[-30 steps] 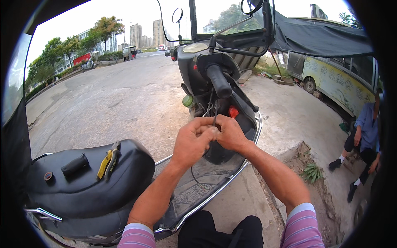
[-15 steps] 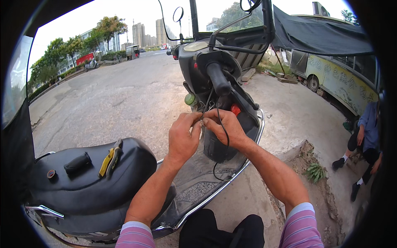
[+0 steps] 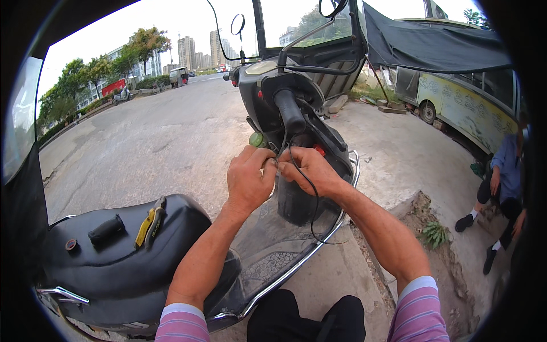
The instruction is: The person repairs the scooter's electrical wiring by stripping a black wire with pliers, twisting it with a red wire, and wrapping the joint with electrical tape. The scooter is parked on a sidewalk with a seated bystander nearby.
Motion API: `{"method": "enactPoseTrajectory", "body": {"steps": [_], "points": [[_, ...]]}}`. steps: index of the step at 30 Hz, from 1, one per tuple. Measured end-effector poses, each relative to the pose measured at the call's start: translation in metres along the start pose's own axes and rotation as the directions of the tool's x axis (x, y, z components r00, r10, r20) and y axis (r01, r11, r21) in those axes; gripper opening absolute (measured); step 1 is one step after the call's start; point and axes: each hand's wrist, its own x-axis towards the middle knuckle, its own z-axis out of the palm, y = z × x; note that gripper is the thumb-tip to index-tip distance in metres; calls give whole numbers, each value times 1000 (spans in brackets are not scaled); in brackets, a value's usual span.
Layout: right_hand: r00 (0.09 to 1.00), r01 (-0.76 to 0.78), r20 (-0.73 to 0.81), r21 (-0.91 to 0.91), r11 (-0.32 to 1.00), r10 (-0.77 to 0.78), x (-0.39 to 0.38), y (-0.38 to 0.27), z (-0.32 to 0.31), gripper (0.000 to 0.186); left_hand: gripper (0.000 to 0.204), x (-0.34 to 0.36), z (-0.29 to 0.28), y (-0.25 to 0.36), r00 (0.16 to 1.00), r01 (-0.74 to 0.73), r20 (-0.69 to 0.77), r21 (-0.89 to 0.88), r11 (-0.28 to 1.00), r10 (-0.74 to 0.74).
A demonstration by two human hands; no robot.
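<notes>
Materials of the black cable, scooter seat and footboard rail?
Cable: probably plastic- or rubber-sheathed, smooth black, bending in a loose curve.
Seat: likely vinyl or imitation leather, smooth black with soft highlights.
Footboard rail: looks like chromed or polished metal, silvery with bright reflections.

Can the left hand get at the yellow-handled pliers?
Probably yes: the yellow-handled pliers lie uncovered on the black scooter seat, though the left hand looks occupied near the black wire.
</notes>
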Motion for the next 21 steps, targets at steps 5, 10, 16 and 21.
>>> {"method": "enactPoseTrajectory", "body": {"steps": [5,10,16,21], "points": [[1000,18,22,77,997,-19,3,-10,-2,24,12,8,-5,-1,1000,26,-15,-27,999,-26],[1000,7,-3,21,1000,-7,2,-3,-5,27,13,6,-6,-2,999,0,48,-66,998,3],[951,-293,22,381,877,308,5,-8,4,28,13,1,-13,2,988,-33,145,-74,997,43],[972,-219,22,442,870,234,25,8,18,21,16,8,-30,5,969,-17,247,38,999,7]]}}
